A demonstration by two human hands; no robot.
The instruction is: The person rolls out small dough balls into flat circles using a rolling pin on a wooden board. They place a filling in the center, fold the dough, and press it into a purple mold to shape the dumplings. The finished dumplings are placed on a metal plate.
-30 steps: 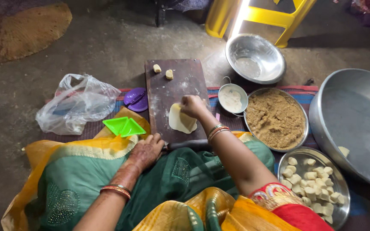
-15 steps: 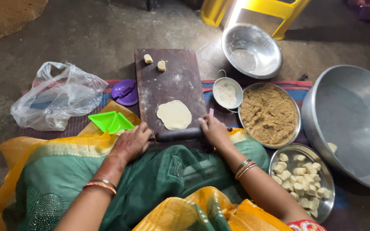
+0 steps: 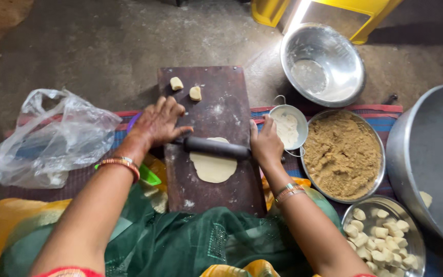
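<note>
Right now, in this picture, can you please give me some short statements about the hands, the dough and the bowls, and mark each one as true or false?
1. Both hands, left hand and right hand, press on the dark rolling pin. True.
2. The rolling pin lies across a flat round pale dough sheet on the dark wooden board. True.
3. Five small dough lumps sit at the far end of the board. False: only two dough lumps are there.
4. The round metal tray of brown crumbly filling is on the person's left. False: it is on the right.
5. The shiny steel bowl beyond the board is full of dough pieces. False: it looks nearly empty.
</note>
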